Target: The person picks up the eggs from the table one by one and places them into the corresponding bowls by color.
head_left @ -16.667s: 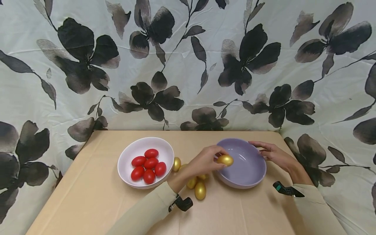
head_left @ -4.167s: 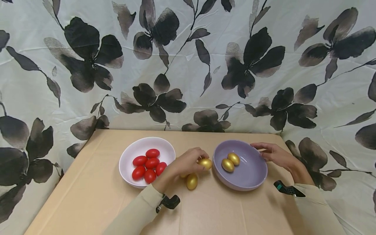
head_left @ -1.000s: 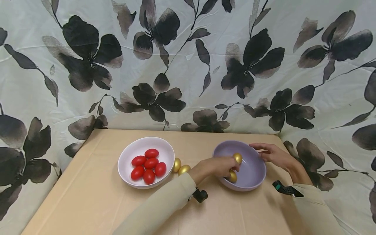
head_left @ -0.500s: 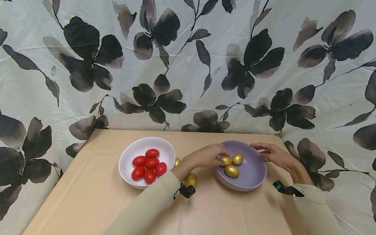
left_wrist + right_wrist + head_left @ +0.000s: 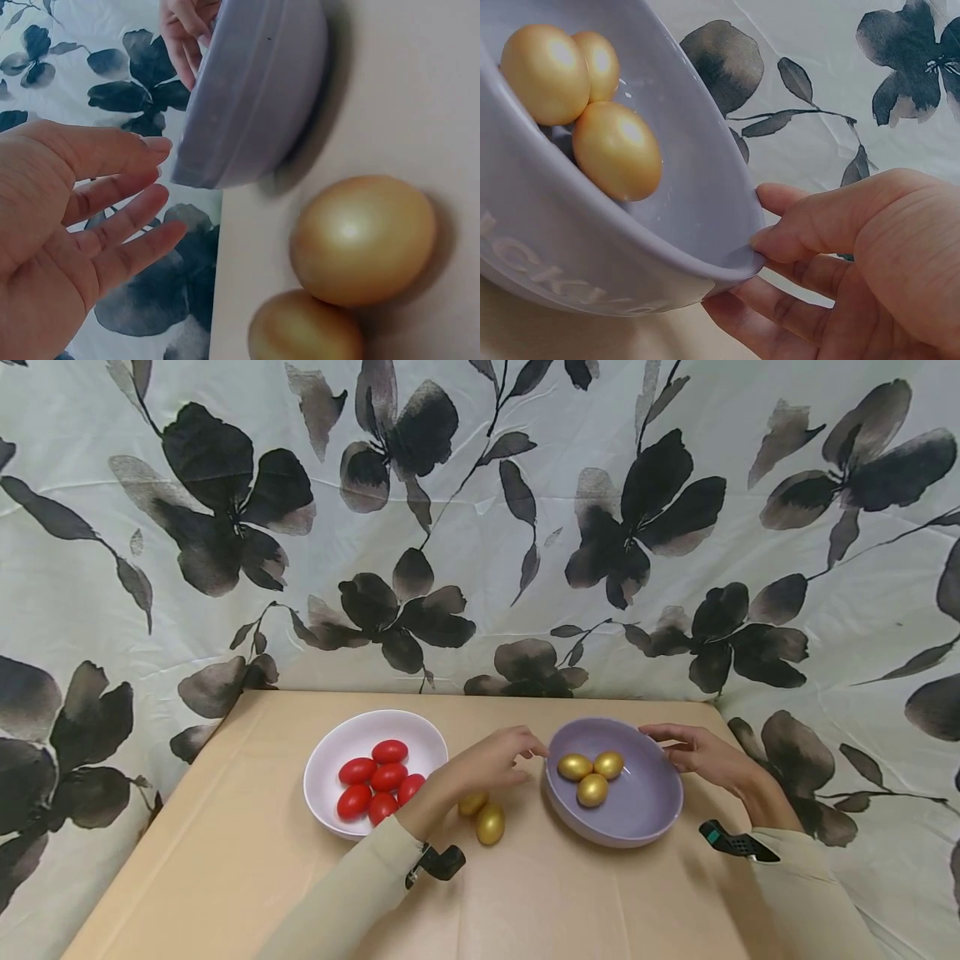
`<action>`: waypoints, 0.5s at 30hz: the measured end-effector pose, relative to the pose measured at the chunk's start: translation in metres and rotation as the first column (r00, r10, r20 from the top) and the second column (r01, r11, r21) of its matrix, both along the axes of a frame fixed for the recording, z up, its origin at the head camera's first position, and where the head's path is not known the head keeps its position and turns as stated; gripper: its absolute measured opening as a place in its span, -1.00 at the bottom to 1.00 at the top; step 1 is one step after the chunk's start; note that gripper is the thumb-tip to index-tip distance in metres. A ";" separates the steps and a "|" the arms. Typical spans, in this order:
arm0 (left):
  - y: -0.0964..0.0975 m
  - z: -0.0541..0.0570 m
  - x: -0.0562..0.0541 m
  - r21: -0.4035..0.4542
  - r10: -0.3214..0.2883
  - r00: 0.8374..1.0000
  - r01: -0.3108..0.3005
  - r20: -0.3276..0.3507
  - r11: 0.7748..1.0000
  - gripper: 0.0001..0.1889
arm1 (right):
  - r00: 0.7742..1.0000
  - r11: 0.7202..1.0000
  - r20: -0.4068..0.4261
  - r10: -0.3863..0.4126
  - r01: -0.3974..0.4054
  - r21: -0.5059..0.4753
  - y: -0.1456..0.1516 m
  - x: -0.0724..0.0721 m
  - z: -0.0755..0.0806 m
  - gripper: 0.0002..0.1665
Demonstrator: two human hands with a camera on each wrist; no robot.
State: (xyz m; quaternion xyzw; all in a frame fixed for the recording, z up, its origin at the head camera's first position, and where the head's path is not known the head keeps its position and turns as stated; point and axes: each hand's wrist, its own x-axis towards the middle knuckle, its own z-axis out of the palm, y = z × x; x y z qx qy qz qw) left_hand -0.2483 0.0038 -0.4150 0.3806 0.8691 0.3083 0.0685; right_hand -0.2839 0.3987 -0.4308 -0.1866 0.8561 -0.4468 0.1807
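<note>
Three golden eggs (image 5: 592, 790) lie together in the purple bowl (image 5: 643, 802). My left hand (image 5: 491, 760), fingers spread and holding nothing, hovers just left of this bowl's rim, as the left wrist view also shows. On the table below that hand are golden eggs (image 5: 364, 240), two of them showing in the head view. My right hand (image 5: 701, 756) grips the bowl's right rim; in the right wrist view its thumb (image 5: 780, 238) is on the rim and its fingers are against the outer wall.
Left of the loose eggs, a white bowl (image 5: 322, 777) holds several red eggs (image 5: 387, 776); my left forearm passes close by its right side. A floral cloth (image 5: 480, 527) hangs behind the tan table (image 5: 225, 860).
Eggs have gone one by one from the table into the purple bowl, first none, then two, now three. My left hand has let go of the third and drawn back left. My right hand stays put.
</note>
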 end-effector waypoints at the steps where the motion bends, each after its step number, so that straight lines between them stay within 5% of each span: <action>1: -0.002 -0.001 0.002 0.002 0.009 1.000 -0.009 0.017 1.000 -0.57 | 1.000 1.000 0.000 -0.002 0.002 0.001 0.000 0.000 0.000 -0.35; 15: -0.023 -0.012 0.028 -0.028 0.096 0.993 -0.094 0.066 0.995 -0.59 | 1.000 1.000 0.002 -0.011 0.011 0.027 0.000 -0.003 -0.002 -0.35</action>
